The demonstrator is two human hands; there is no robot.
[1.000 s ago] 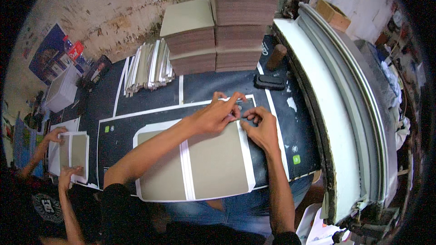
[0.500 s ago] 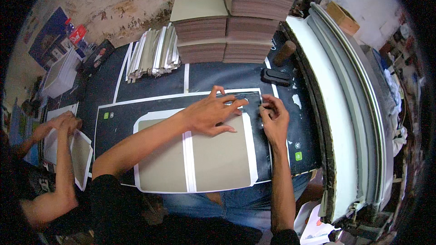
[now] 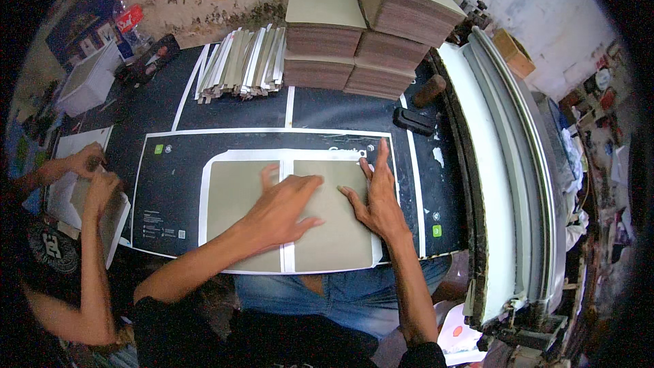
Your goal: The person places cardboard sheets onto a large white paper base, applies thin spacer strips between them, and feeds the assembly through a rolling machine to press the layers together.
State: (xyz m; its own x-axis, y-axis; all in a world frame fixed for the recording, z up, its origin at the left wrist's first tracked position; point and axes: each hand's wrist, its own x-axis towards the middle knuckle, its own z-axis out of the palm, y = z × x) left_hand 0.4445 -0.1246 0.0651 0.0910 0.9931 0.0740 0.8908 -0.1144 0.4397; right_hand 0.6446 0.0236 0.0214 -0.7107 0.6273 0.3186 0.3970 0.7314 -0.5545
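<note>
Two grey-brown boards (image 3: 332,232) lie side by side on a white sheet (image 3: 204,194), whose margin shows around them, with a white strip (image 3: 288,259) running between them. My left hand (image 3: 289,208) is over the strip and the inner parts of both boards, fingers spread and a little blurred. It holds nothing; whether it touches the surface I cannot tell. At the right board's upper right edge is my right hand (image 3: 381,201), fingers stretched out and apart, thumb over the board. The sheet's right margin is partly hidden beneath it.
Stacks of grey boards (image 3: 323,37) stand at the back of the black-covered table (image 3: 174,194), beside a pile of board strips (image 3: 242,65). A black block (image 3: 413,121) sits near a brown cylinder (image 3: 429,90). A long roller machine (image 3: 521,163) borders the right. At left, a co-worker's hands (image 3: 95,174) handle another board.
My left hand has moved from the sheet's top edge down toward the middle strip. My right hand has shifted left onto the right board's edge, its curled fingers now stretched out.
</note>
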